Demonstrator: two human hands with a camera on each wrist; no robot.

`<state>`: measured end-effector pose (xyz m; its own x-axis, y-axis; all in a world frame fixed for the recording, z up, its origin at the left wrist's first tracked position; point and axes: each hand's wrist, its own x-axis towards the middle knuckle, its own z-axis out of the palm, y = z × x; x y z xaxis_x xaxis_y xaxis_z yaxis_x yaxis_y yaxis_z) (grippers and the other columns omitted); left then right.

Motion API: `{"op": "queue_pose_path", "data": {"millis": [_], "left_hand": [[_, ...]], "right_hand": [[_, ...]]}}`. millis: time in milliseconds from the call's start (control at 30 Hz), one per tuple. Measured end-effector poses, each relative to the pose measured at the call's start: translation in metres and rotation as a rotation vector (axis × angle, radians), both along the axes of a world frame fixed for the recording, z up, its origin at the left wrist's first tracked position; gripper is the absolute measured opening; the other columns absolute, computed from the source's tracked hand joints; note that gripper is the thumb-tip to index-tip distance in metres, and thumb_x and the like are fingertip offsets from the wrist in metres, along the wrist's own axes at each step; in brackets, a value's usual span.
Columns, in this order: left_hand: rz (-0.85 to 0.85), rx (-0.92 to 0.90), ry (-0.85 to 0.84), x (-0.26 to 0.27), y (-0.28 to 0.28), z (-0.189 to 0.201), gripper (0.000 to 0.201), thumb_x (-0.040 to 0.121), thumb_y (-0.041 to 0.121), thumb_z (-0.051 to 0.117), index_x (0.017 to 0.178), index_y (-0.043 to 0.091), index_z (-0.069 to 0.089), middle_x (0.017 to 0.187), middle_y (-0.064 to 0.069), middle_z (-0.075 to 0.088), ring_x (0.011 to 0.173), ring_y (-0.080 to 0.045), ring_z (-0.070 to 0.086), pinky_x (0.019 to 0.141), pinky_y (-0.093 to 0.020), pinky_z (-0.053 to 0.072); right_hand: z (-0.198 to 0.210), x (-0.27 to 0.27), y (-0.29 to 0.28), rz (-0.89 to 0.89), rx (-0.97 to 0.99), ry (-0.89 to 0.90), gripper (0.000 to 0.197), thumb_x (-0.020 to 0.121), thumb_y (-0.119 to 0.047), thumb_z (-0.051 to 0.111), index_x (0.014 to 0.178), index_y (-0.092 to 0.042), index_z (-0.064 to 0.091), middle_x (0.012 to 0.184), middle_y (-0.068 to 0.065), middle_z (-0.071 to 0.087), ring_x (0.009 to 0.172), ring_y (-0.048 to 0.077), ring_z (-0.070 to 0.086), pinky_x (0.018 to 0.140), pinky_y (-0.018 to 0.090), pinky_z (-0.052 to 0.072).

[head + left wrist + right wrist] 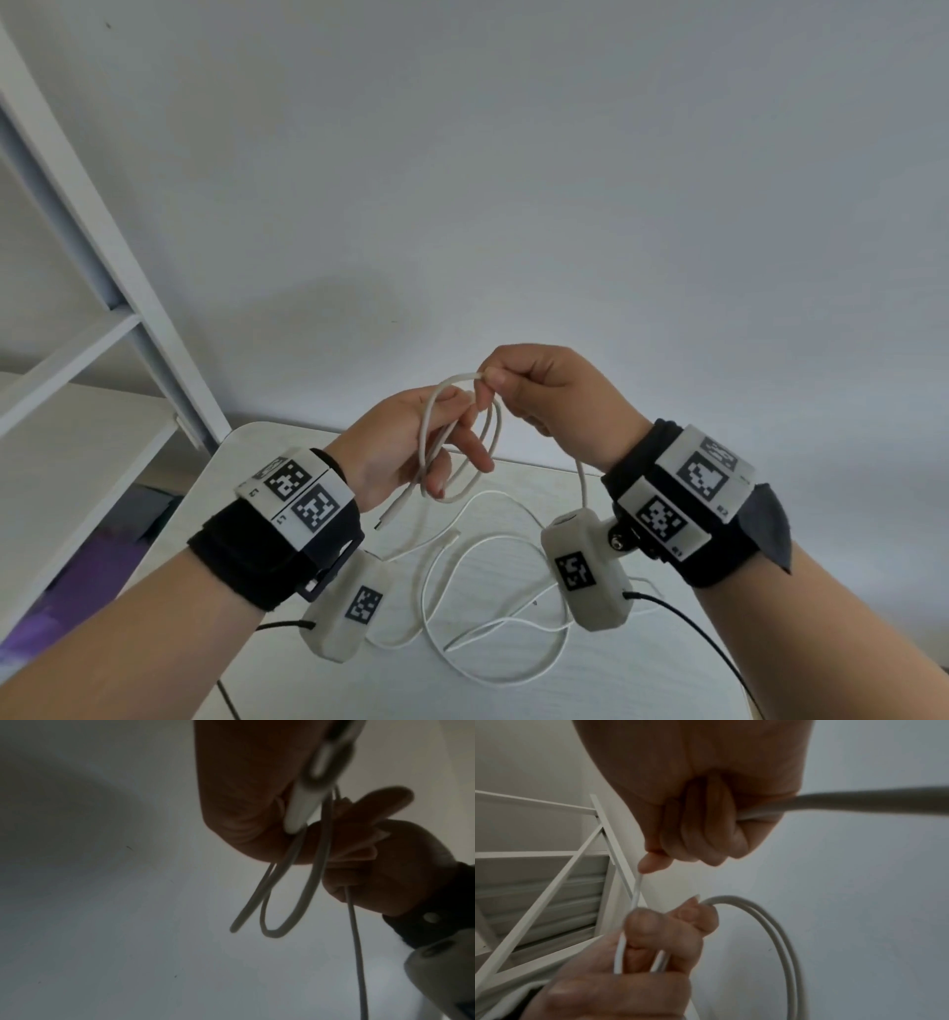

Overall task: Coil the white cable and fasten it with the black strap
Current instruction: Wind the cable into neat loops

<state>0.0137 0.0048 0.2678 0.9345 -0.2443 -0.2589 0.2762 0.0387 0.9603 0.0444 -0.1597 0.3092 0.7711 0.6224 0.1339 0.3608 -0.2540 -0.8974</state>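
Both hands are raised above the table with the white cable (484, 460) between them. My left hand (448, 452) grips two small loops of it, and a connector end (398, 513) dangles below the palm. My right hand (488, 383) pinches the top of a loop between thumb and forefinger. The cable runs on through the right fist (706, 825) and drops to the slack (493, 616) lying on the table. In the left wrist view the loops (295, 892) hang under the left palm (244, 801). No black strap is in view.
A pale table (667, 678) lies below the hands, with its rounded far corner near a white shelf frame (102, 288) on the left. A plain wall stands behind. Black leads (688, 624) trail from the wrist cameras.
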Motion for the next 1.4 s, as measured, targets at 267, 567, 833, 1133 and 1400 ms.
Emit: {"op": "queue_pose_path", "data": {"millis": [267, 567, 833, 1133, 1400], "left_hand": [[-0.057, -0.233, 0.035, 0.0, 0.001, -0.004, 0.028, 0.098, 0.018, 0.036, 0.077, 0.008, 0.052, 0.037, 0.004, 0.03, 0.029, -0.006, 0.017, 0.033, -0.014, 0.018], [-0.095, -0.464, 0.083, -0.002, 0.013, -0.002, 0.033, 0.087, 0.041, 0.047, 0.065, 0.017, 0.055, 0.037, 0.012, 0.026, 0.028, -0.001, 0.02, 0.033, -0.017, 0.014], [0.174, -0.613, -0.036, 0.02, 0.056, 0.022, 0.033, 0.091, 0.035, 0.036, 0.064, 0.021, 0.05, 0.041, 0.005, 0.015, 0.037, -0.007, 0.007, 0.03, -0.015, 0.017], [0.303, -0.643, -0.136, 0.044, 0.102, 0.026, 0.034, 0.094, 0.037, 0.035, 0.067, 0.023, 0.05, 0.039, 0.006, 0.033, 0.029, -0.006, 0.03, 0.031, -0.014, 0.024], [0.445, -0.589, -0.161, 0.041, 0.118, 0.024, 0.037, 0.099, 0.037, 0.03, 0.069, 0.023, 0.046, 0.04, 0.007, 0.033, 0.029, -0.006, 0.028, 0.032, -0.013, 0.021]], "right_hand": [[-0.01, 0.02, -0.007, -0.275, -0.091, -0.103, 0.032, 0.093, -0.016, 0.048, 0.064, -0.019, 0.06, 0.041, -0.016, 0.044, 0.043, 0.003, 0.038, 0.047, 0.009, 0.03], [-0.045, 0.032, -0.014, -0.379, -0.175, -0.088, 0.032, 0.086, -0.037, 0.058, 0.059, -0.02, 0.058, 0.049, -0.005, 0.038, 0.041, 0.005, 0.034, 0.046, 0.013, 0.029], [-0.088, 0.023, -0.037, -0.382, -0.283, -0.001, 0.036, 0.092, -0.032, 0.047, 0.059, -0.023, 0.058, 0.056, -0.005, 0.041, 0.047, 0.006, 0.036, 0.055, 0.023, 0.033], [-0.11, 0.01, -0.057, -0.392, -0.338, 0.019, 0.019, 0.091, -0.027, 0.051, 0.076, -0.026, 0.061, 0.061, 0.003, 0.045, 0.056, 0.015, 0.039, 0.056, 0.027, 0.037], [-0.113, 0.004, -0.086, -0.436, -0.422, 0.028, 0.02, 0.09, -0.027, 0.054, 0.074, -0.022, 0.064, 0.048, -0.005, 0.032, 0.045, 0.009, 0.029, 0.047, 0.017, 0.029]]}}
